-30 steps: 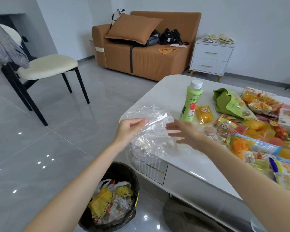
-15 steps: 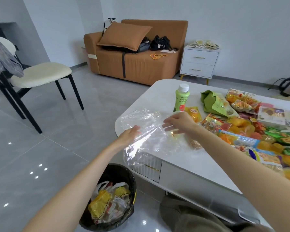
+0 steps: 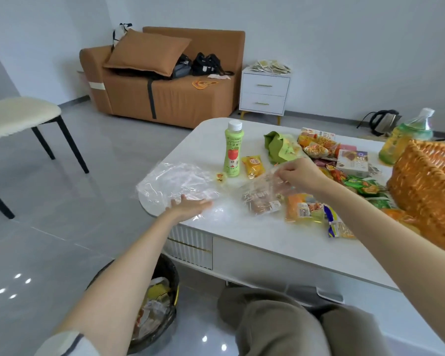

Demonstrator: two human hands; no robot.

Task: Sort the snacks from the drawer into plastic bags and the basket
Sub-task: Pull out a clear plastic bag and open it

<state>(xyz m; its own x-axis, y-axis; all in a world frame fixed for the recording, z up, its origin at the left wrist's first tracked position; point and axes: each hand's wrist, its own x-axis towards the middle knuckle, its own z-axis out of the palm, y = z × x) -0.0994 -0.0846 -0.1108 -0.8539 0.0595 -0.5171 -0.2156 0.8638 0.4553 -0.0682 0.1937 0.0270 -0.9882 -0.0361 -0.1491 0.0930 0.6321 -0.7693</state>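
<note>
A clear plastic bag (image 3: 175, 182) lies flat on the left end of the white table (image 3: 254, 235). My left hand (image 3: 190, 205) rests on its near edge with fingers straight. My right hand (image 3: 299, 174) pinches the top of a clear packet of brown biscuits (image 3: 261, 199) that lies on the table. A heap of colourful snack packets (image 3: 344, 176) spreads across the table's right half. An orange woven basket (image 3: 432, 186) stands at the right edge. A green apple-drink bottle (image 3: 233, 150) stands upright behind the bag.
A black waste bin (image 3: 157, 307) with wrappers stands on the floor below the table's left end. A larger plastic bottle (image 3: 406, 137) stands behind the basket. A chair (image 3: 18, 116), a brown sofa (image 3: 165, 80) and a white nightstand (image 3: 263, 92) stand further off.
The plastic bag, held up in both hands a second ago, now lies flat on the table. My right hand has left it and moved right to the biscuit packet. The view swung right, revealing the basket.
</note>
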